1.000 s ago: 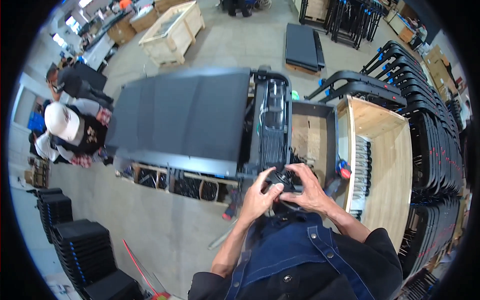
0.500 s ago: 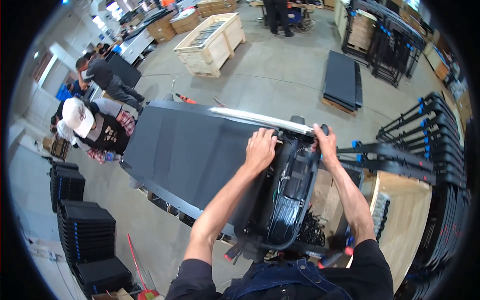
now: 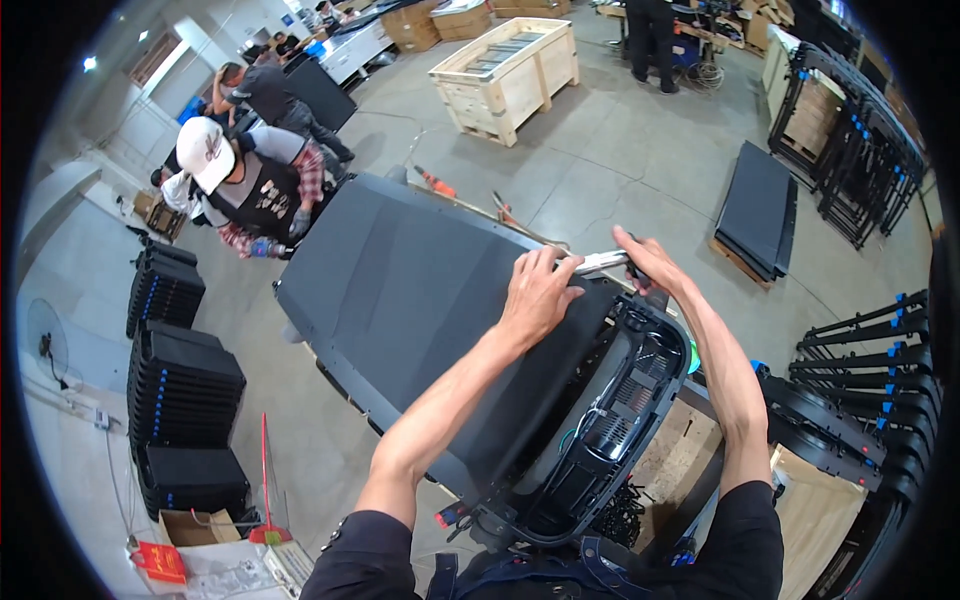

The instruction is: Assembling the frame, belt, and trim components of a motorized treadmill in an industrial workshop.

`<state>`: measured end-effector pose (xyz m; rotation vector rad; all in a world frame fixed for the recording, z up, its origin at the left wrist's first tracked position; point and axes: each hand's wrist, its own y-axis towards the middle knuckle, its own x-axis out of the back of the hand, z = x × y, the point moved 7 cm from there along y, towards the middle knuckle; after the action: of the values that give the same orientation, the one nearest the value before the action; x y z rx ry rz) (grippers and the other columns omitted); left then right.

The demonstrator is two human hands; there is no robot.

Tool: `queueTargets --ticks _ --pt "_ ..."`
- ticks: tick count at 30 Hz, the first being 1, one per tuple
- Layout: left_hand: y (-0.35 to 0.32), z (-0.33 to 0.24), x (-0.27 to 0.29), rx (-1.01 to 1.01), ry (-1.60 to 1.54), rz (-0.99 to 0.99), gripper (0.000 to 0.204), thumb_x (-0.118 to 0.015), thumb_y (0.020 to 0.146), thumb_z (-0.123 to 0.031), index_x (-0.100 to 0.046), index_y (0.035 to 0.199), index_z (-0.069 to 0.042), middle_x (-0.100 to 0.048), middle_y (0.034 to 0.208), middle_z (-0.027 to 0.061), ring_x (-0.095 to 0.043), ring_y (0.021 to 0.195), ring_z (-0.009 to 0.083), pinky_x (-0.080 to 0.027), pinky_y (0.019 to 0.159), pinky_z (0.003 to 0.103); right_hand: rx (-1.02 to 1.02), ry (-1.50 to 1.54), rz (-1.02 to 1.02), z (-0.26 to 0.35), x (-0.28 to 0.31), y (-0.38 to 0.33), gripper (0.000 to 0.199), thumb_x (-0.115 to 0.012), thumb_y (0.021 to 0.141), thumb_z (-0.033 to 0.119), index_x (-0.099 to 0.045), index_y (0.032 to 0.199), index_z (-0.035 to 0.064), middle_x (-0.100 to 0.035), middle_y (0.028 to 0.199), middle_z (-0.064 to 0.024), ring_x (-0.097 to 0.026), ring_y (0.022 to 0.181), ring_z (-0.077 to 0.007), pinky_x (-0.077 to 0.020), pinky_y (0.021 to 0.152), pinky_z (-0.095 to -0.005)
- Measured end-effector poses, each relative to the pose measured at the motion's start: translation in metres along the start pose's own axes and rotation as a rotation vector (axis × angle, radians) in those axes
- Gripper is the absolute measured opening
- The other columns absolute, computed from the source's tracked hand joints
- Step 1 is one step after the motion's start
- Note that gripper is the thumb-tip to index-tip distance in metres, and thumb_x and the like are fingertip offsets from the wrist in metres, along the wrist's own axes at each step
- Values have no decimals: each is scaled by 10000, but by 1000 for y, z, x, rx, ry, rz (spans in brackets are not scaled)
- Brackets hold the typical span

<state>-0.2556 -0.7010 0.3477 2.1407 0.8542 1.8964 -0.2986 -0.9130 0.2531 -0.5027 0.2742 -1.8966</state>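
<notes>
A treadmill deck with a wide black belt point(image 3: 410, 280) stretches before me, its open motor housing point(image 3: 620, 400) at the near right end. My left hand point(image 3: 538, 298) rests over the deck's far right edge, fingers spread and thumb apart, fingertips at a silver metal rail point(image 3: 602, 262). My right hand point(image 3: 652, 262) closes round the rail's right end, where a black piece shows under the fingers. Wires and vented black parts are exposed inside the housing. The hands hide part of the rail.
A co-worker in a white cap point(image 3: 205, 155) stands at the deck's far left end, gloved hands near its edge. Black panels point(image 3: 185, 385) are stacked at left. Black frames point(image 3: 870, 360) stand at right, beside a wooden box point(image 3: 815, 500). A wooden crate point(image 3: 505, 85) stands behind.
My view has swung right, shifting the deck's place in it. The long bright rail now shows only a short stretch between my hands. My left hand's fingers have spread.
</notes>
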Motion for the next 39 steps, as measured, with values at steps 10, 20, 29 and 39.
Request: queueTargets --ticks 10,20,29,39 --pt "-335 -31 116 1211 -261 133 170 -603 946 -62 -655 1100 -13 -695 964 135 -689 847 277 -534 781 400 110 -643 297 57 -93 3 798 -339 1001 702 -665 1177 -5 -701 860 -122 -660 594 -200 -548 465 -314" --pt "-419 -64 68 1548 -890 -112 203 -729 903 -77 -688 1062 43 -727 846 81 -671 768 126 -546 700 300 268 -287 -7 -2 -47 -11 806 -575 893 737 -636 1150 -24 -635 785 -52 -596 658 -94 -443 507 -240" --pt "-407 -89 89 1436 -950 -170 121 -754 861 -48 -669 889 33 -698 771 67 -649 694 108 -527 635 259 125 -297 -107 -18 -20 -55 622 -677 877 607 -559 596 66 -489 556 2 -433 551 -119 -344 524 -344" --pt "-378 -139 90 1281 -741 -209 104 -767 854 -24 -690 894 35 -710 792 50 -639 711 82 -539 676 267 199 94 -377 -92 11 -83 426 -704 899 408 -673 711 27 -570 561 -22 -509 538 -114 -403 524 -312"
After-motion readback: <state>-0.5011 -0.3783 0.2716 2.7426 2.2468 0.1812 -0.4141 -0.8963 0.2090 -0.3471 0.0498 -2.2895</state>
